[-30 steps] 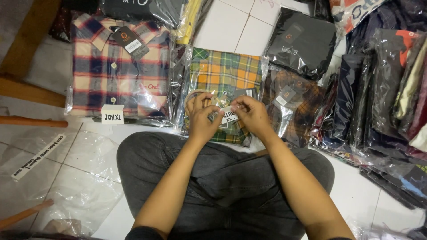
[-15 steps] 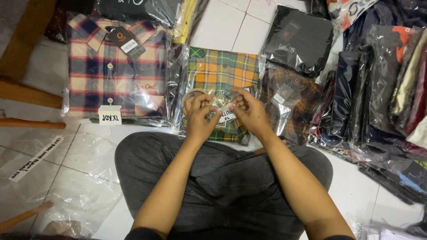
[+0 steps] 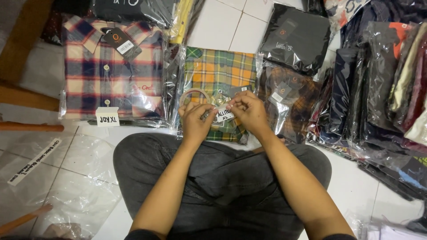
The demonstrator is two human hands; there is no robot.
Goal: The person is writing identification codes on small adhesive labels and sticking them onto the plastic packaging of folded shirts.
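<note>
My left hand (image 3: pixel 196 121) and my right hand (image 3: pixel 248 111) meet over a bagged green, yellow and orange plaid shirt (image 3: pixel 219 71) on the floor in front of my crossed legs. Both hands pinch a small white paper label (image 3: pixel 224 115) between the fingertips, just above the bag's lower edge. A roll of tape (image 3: pixel 195 94) lies on the bag beside my left hand.
A bagged red, navy and cream plaid shirt (image 3: pixel 111 73) with a white label lies to the left. A dark brown bagged shirt (image 3: pixel 289 104) and a black bagged garment (image 3: pixel 296 38) lie to the right, then stacked bagged clothes (image 3: pixel 387 84). Empty plastic bags (image 3: pixel 66 178) and wooden sticks (image 3: pixel 26 127) are at left.
Both hands stay on the white label over the green plaid shirt; the fingers shifted slightly along it. The view drifted a little.
</note>
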